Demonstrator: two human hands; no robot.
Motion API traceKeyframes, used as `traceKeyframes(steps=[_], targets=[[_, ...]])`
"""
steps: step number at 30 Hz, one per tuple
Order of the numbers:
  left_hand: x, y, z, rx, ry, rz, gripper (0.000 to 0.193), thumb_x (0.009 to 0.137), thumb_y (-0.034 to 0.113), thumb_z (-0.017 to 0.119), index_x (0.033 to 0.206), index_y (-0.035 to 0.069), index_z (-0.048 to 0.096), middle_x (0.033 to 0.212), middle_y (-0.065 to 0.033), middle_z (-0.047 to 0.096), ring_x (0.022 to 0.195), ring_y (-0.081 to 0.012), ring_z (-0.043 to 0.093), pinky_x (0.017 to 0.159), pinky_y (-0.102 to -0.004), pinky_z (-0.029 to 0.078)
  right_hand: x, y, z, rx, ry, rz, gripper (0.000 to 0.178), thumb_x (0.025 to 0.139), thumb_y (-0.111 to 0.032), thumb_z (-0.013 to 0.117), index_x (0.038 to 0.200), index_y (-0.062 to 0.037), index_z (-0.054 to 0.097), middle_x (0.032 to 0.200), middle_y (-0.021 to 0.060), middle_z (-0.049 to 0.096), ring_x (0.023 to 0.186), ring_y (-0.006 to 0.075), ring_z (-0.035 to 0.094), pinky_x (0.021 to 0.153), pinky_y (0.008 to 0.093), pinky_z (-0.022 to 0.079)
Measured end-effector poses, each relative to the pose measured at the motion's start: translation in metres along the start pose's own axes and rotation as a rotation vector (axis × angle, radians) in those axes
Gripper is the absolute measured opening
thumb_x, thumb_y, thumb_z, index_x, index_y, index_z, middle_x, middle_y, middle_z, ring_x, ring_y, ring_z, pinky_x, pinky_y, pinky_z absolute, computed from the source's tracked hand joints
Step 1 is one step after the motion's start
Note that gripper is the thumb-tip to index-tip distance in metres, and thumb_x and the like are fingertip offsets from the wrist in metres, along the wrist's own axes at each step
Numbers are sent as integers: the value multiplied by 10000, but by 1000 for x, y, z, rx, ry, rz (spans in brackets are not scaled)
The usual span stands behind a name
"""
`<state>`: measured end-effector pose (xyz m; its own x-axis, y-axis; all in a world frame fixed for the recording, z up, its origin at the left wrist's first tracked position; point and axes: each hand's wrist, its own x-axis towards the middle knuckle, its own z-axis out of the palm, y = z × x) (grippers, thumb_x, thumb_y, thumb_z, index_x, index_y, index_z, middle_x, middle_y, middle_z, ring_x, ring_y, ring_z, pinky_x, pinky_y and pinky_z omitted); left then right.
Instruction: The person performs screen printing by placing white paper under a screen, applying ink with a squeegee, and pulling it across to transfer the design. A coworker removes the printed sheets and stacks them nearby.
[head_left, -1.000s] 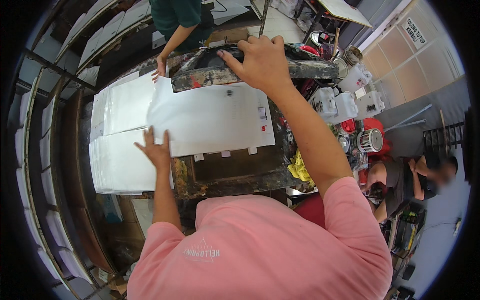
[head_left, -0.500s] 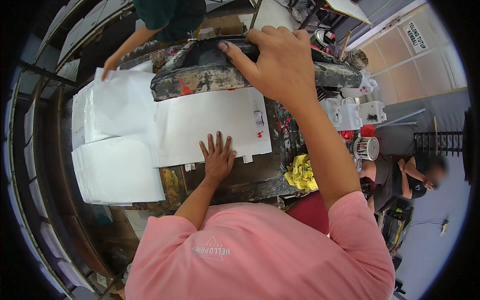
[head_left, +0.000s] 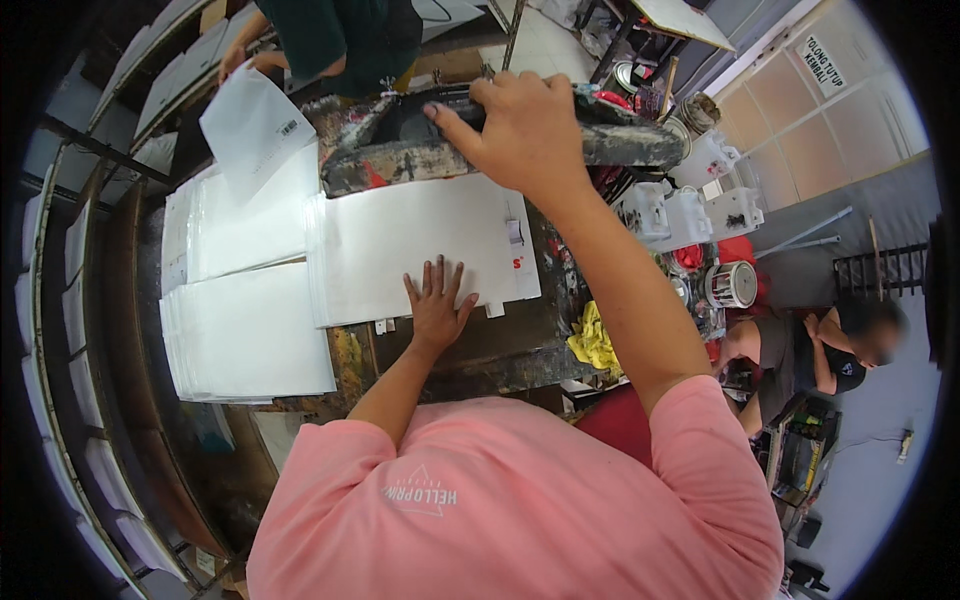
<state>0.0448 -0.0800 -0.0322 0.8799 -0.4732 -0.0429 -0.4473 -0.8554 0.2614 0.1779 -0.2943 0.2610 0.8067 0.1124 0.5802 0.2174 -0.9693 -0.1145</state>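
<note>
My left hand (head_left: 436, 308) lies flat with fingers spread on a large white sheet (head_left: 395, 232), near its close edge. The sheet has a small red mark and a dark printed patch at its right end. Beyond it, a dark, ink-stained wooden screen-printing frame (head_left: 410, 165) stands tilted up over the sheet's far edge. My right hand (head_left: 525, 140) grips this frame from above, the thumb on its dark inner side and the fingers bent over the top; the fingertips are partly hidden.
Stacks of white sheets (head_left: 250, 335) lie to the left. Across the table, a co-worker (head_left: 340, 45) holds up a white sheet (head_left: 255, 125). A crumpled yellow cloth (head_left: 592, 340), white jugs (head_left: 688, 218) and a paint can (head_left: 732, 285) are at right, near a seated person (head_left: 800, 355).
The co-worker has lifted a sheet off the stack and drawn it away toward the far left. My right hand and the frame have shifted slightly left; my left hand stays on the sheet.
</note>
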Motion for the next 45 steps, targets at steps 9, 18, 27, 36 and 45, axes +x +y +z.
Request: traceKeyframes(steps=[9,18,27,36,45], targets=[[-46,-5,-141,-2404,158,-641,1235,908,921,469,1685,12,159,1550,-294,480,1432,-416,527,1256,-521,386,-125,10,49,181,-747,-39,478,897,-271,738,1312,-48,659,1257,183,648,1171,382,618,1023,536,465],[-61,-39,-56,-2113,-204,-861,1049,1026,838,326,1671,30,146,1537,-258,502,1423,-368,552,1212,-492,450,-52,83,259,141,-441,57,428,874,-102,707,1300,-142,720,1269,90,725,1220,318,640,1074,531,415],[-77,-43,-44,-2164,-188,-785,865,1101,732,271,1628,46,271,1534,-231,527,1418,-368,550,1244,-541,414,23,105,342,-18,-570,21,454,901,-174,737,1352,-163,681,1290,55,718,1255,284,650,1092,597,388],[-72,-35,-48,-2088,-106,-695,979,1071,784,284,1659,8,180,1519,-253,531,1406,-371,566,1222,-521,435,-66,65,248,-9,-683,26,462,884,-208,742,1336,-169,649,1285,58,704,1231,290,645,1057,591,400],[-60,-33,-56,-2029,-104,-677,1133,990,894,307,1633,-30,175,1439,-270,582,1377,-403,579,1218,-507,437,-210,-24,88,88,-773,29,360,889,-181,720,1247,-163,675,1205,54,697,1186,279,647,1026,585,412]])
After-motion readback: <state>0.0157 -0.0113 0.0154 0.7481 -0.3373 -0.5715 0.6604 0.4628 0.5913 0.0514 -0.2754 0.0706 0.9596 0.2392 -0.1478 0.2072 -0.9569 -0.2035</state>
